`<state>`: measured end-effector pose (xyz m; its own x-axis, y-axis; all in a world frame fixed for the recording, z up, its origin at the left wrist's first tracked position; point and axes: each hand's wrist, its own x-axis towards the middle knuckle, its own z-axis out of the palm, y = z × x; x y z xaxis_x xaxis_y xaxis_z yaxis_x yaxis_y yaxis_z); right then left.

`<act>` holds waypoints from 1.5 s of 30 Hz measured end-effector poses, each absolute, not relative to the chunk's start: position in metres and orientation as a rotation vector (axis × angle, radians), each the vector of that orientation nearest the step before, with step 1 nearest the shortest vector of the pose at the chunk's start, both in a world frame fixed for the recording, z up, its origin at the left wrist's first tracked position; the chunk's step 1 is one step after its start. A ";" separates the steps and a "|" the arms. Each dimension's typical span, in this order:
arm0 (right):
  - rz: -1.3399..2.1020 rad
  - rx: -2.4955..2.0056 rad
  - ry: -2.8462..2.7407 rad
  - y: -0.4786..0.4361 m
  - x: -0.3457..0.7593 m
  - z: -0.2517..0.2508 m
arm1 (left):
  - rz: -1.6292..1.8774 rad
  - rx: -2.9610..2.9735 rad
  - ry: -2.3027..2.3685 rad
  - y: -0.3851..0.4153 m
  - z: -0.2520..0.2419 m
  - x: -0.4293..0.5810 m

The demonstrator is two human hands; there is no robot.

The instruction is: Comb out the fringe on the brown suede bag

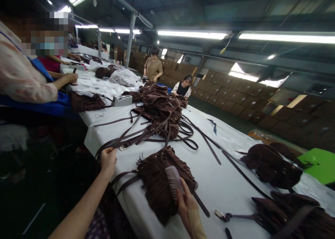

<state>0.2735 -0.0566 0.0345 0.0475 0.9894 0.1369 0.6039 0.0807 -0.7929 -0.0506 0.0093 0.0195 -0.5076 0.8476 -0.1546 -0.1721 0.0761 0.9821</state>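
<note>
In my right hand (186,201) is a pale purple comb (173,180), its teeth lying over the fringe of a dark brown suede bag (154,183). This bag rests near the front edge of the white table, with gold-coloured eyelets along its top. At the table's left edge, my left hand (108,161) is closed at a dark brown strap (125,133), close to a round metal buckle (122,148). Behind the fringed bag rises a heap of similar brown bags (159,108), their long straps trailing across the table.
More brown bags (272,164) lie to the right, near a green board (319,165). A metal clasp (221,215) sits at the front right. A person in a blue apron (26,68) works at the left; others work farther back. Stacked cartons (235,96) line the wall.
</note>
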 end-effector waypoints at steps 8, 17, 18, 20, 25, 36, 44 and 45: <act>0.646 -1.547 -1.630 -0.056 0.274 0.023 | 1.084 1.018 1.549 -0.056 -0.021 0.059; 0.552 -1.508 -1.939 -0.055 0.272 0.041 | 0.644 1.562 1.575 -0.049 -0.022 0.084; 0.506 -1.492 -1.991 -0.052 0.269 0.046 | 0.643 1.597 1.541 -0.048 -0.020 0.080; 0.411 -1.457 -2.088 -0.049 0.260 0.052 | 0.634 1.671 1.465 -0.047 -0.013 0.075; 0.496 -1.476 -2.254 -0.058 0.224 0.032 | 0.676 1.810 1.377 -0.042 0.020 0.063; 1.377 -1.089 -1.810 -0.064 0.213 0.049 | 0.607 1.781 1.325 -0.029 0.064 0.052; 1.519 -1.064 -1.461 -0.063 0.201 0.022 | 1.311 1.259 1.306 -0.034 0.078 0.036; 1.504 -1.098 -1.422 -0.063 0.203 0.021 | 1.430 1.070 1.288 -0.039 0.072 0.032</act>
<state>0.2028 -0.0634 0.0208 -0.3252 0.9426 -0.0759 0.0230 -0.0723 -0.9971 0.0319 -0.0389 0.0717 -0.2150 0.9761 0.0301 -0.0719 -0.0466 0.9963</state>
